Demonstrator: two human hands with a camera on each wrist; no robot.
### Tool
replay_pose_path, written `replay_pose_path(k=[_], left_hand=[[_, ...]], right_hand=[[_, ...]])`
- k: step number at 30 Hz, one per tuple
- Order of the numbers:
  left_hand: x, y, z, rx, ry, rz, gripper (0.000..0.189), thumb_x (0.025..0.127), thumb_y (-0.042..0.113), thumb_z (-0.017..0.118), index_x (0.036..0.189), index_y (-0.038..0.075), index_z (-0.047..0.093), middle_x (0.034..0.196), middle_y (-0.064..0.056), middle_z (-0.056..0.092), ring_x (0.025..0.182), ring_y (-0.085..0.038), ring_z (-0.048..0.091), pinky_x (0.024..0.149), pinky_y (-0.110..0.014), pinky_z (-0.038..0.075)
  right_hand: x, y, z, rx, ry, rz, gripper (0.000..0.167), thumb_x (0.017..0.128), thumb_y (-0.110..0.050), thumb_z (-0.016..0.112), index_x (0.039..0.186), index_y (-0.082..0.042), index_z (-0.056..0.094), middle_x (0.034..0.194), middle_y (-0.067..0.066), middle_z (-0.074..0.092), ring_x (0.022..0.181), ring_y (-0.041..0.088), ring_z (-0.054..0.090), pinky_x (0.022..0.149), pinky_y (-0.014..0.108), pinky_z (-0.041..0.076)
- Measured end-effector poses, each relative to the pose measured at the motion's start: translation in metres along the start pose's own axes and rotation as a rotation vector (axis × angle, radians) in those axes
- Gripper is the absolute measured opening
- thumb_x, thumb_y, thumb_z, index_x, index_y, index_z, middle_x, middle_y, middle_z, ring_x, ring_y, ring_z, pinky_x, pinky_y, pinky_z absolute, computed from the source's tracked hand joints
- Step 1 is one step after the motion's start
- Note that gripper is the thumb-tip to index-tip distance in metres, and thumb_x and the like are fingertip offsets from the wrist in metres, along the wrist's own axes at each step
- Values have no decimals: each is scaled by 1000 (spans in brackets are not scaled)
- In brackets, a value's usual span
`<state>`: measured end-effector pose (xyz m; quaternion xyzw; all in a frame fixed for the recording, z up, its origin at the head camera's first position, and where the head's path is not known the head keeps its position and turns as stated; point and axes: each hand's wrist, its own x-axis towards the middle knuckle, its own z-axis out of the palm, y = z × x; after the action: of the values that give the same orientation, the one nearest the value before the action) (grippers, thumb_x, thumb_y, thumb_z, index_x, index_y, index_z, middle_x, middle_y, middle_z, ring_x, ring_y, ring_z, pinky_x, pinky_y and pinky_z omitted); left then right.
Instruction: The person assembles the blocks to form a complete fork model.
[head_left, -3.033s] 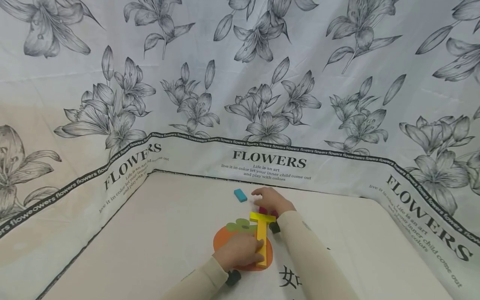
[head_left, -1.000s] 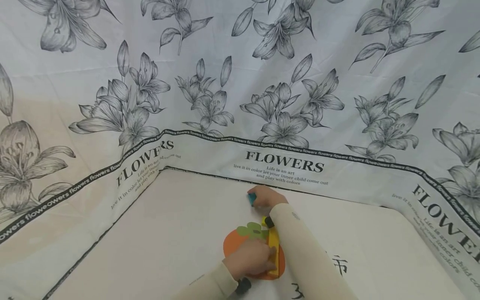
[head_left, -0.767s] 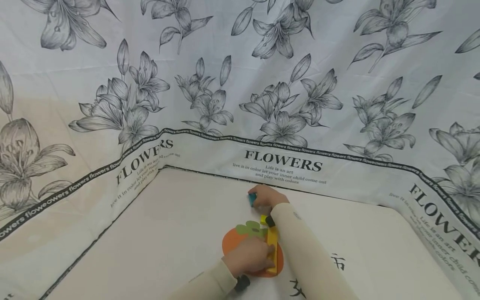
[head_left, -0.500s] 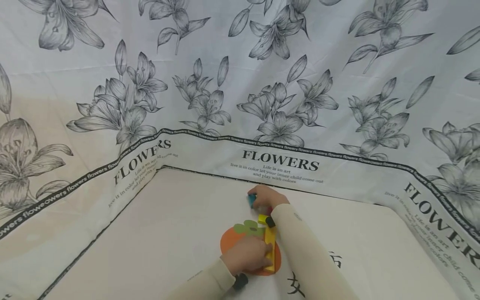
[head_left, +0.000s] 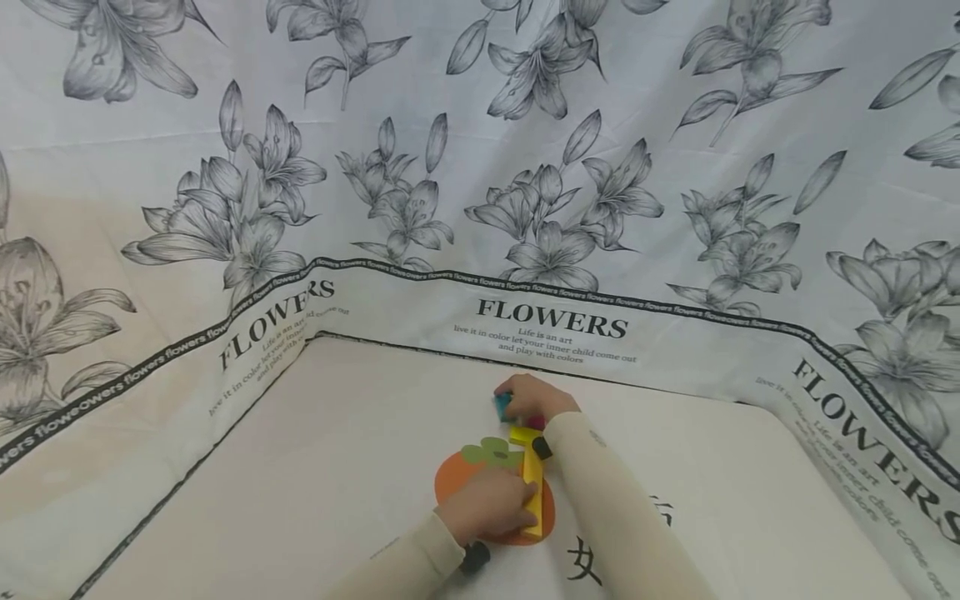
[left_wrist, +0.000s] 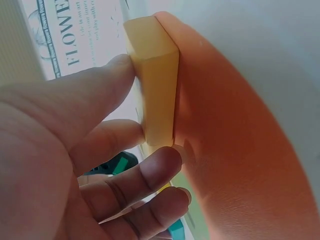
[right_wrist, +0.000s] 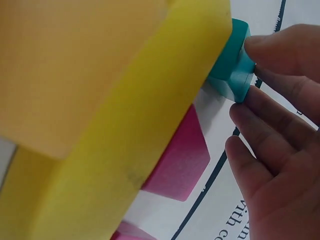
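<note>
My left hand point(head_left: 487, 502) pinches the near end of a long yellow block point(left_wrist: 160, 95), thumb on one side and fingers on the other. The block lies over an orange pumpkin picture point(head_left: 450, 479) with green leaves point(head_left: 491, 451). Across its far end is a brighter yellow block point(right_wrist: 125, 120), together forming a T. Beyond it, my right hand point(head_left: 536, 397) holds a teal block point(right_wrist: 236, 62) between thumb and fingertips. Pink blocks point(right_wrist: 180, 160) sit beside the bright yellow one, partly hidden by it and my right hand in the head view.
A white table point(head_left: 360, 433) carries black printed characters point(head_left: 583, 560) near my right sleeve. Flower-printed curtains point(head_left: 420, 192) enclose its back and sides, close behind my right hand. Black wrist devices point(head_left: 474, 557) show at my cuffs.
Three seconds ago the teal block lay on the table and my right hand was beside it; now that hand holds it. My left hand stays on the long yellow block. The head view shifts slightly.
</note>
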<state>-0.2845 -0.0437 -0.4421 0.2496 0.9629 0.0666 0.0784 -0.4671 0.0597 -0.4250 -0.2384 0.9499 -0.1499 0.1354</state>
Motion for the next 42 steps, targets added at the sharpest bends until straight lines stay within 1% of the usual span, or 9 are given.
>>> replay_pose_path(k=[3,6,10,16,22,29,37,40,42], left_hand=[[0,-3,-1,15,19,15,22,89,42,66,99,22,69,67,6,50,64,-10,44,61,-23,38],[0,-6,-1,26,26,22,24,89,42,66,103,22,70,68,6,51,65,-10,44,63,-23,39],[1,-7,-1,34,18,19,33,90,43,65,116,24,69,72,6,54,68,-10,45,66,-23,41],[1,-8,-2,36,7,23,31,90,43,64,113,23,70,74,5,56,67,-10,45,66,-24,42],[4,-10,-2,38,4,11,34,91,44,63,118,24,69,71,6,53,68,-10,45,65,-24,40],[7,-11,1,16,8,13,38,90,45,64,122,24,67,73,6,57,67,-9,46,67,-24,41],[10,-13,1,7,10,19,40,91,44,63,125,25,66,72,6,54,69,-10,46,67,-24,40],[11,-14,2,8,24,40,35,90,43,64,119,23,69,69,5,52,66,-10,44,64,-24,39],[11,-16,3,-3,37,58,28,90,42,65,106,20,72,66,5,50,63,-10,43,61,-24,38]], right_hand=[[0,-1,0,-7,-2,1,51,80,-15,68,129,-28,62,135,1,57,104,20,49,97,43,42],[0,-1,0,3,1,6,50,80,-15,69,128,-27,63,133,1,58,103,20,50,97,42,43],[-2,0,1,19,-4,8,48,81,-16,70,127,-27,63,130,1,59,98,19,53,92,40,46],[-2,3,4,-4,-1,3,46,83,-18,70,127,-26,64,127,0,61,92,16,56,86,35,47],[-5,3,3,14,6,8,44,84,-19,69,127,-27,64,128,-1,61,96,17,54,90,36,47],[-7,5,5,44,-6,28,44,85,-21,68,128,-28,63,128,-1,61,95,18,55,89,38,49],[-10,5,3,30,16,18,41,86,-23,67,127,-28,64,133,-2,59,105,19,53,101,45,43],[-13,5,3,31,25,16,40,86,-23,67,126,-29,64,134,-2,58,111,20,52,105,48,40],[-15,6,3,40,31,12,39,87,-24,66,126,-29,64,135,-2,58,113,20,51,106,48,39]])
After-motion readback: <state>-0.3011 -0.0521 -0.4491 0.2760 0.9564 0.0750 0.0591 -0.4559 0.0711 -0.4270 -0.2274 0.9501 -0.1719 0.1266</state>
